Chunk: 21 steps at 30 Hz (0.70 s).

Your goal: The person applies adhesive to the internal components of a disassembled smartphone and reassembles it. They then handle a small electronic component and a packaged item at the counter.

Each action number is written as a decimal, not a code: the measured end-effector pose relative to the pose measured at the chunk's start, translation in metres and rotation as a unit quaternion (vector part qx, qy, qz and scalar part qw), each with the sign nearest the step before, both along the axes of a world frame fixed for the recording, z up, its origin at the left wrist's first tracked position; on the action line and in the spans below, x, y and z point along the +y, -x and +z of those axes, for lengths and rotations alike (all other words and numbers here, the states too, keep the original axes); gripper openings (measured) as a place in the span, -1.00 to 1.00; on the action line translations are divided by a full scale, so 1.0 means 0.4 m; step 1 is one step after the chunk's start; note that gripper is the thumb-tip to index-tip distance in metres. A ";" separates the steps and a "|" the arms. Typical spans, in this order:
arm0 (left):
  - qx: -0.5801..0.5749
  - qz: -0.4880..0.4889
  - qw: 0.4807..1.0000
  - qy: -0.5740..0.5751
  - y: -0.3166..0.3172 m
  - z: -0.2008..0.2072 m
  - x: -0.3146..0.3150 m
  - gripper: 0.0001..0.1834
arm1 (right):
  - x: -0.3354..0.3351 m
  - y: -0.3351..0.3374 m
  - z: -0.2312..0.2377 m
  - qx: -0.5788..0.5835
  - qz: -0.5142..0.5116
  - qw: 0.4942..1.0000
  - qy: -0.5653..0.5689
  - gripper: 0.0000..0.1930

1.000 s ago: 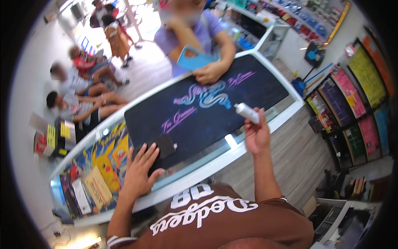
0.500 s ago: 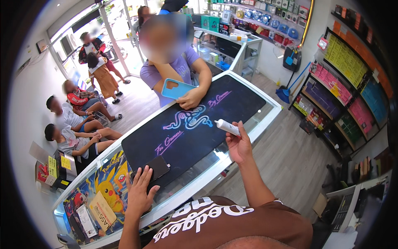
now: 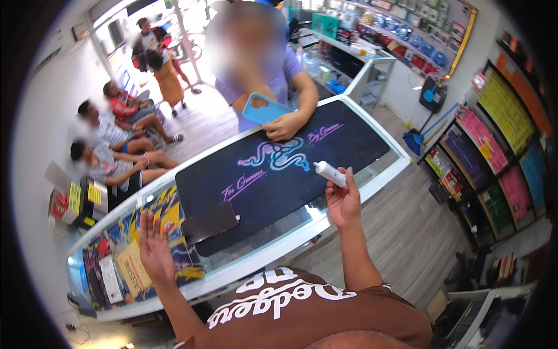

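Note:
My right hand [image 3: 344,205] grips a white squeeze tube [image 3: 331,174] with a narrow nozzle, held tilted above the right part of a black desk mat [image 3: 273,198]. My left hand [image 3: 156,250] is raised over the glass counter with its fingers stretched out and nothing in it. To the right of that hand, a dark flat device like a phone or small tablet [image 3: 209,223] lies on the mat's near left corner. Across the counter, a person in a purple shirt [image 3: 297,72] rests a hand [image 3: 282,126] on the mat's far edge, with a light blue phone case [image 3: 264,109] in it.
Under the counter's glass [image 3: 218,276] are a colourful cartoon mat [image 3: 168,218], a tan envelope [image 3: 135,269] and white paper [image 3: 110,279]. Several people sit along the left wall. A second glass case [image 3: 372,72] stands far right, with shelves of coloured packages [image 3: 505,110] beyond.
My left hand has lifted off the dark flat device and moved left. The right hand still holds the tube. The whole view has shifted slightly.

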<state>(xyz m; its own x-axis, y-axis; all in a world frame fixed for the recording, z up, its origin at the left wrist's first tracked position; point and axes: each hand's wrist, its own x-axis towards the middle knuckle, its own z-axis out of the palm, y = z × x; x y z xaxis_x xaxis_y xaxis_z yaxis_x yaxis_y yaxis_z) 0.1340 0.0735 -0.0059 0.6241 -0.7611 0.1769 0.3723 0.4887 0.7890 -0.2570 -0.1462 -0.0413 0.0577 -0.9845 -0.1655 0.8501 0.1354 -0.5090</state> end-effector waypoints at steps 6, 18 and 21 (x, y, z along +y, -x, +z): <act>0.253 -0.184 0.932 0.181 0.102 -0.024 -0.013 -0.49 | -0.014 0.017 -0.023 -0.019 0.040 0.998 0.040 -0.64; 0.253 -0.127 0.940 0.190 0.218 -0.044 0.011 -0.82 | -0.015 0.061 -0.006 0.003 0.122 0.991 0.056 -0.64; 0.217 -0.049 0.965 0.140 0.218 -0.061 0.034 -0.78 | -0.017 0.031 -0.022 0.011 0.080 0.997 0.013 -0.66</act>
<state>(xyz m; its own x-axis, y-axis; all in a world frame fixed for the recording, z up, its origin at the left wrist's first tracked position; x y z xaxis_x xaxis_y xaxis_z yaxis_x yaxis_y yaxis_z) 0.0467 0.0870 -0.0302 0.6134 -0.7802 0.1227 0.6926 0.6061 0.3912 -0.2693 -0.1531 -0.0501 0.2113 -0.9668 -0.1439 0.8070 0.2556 -0.5324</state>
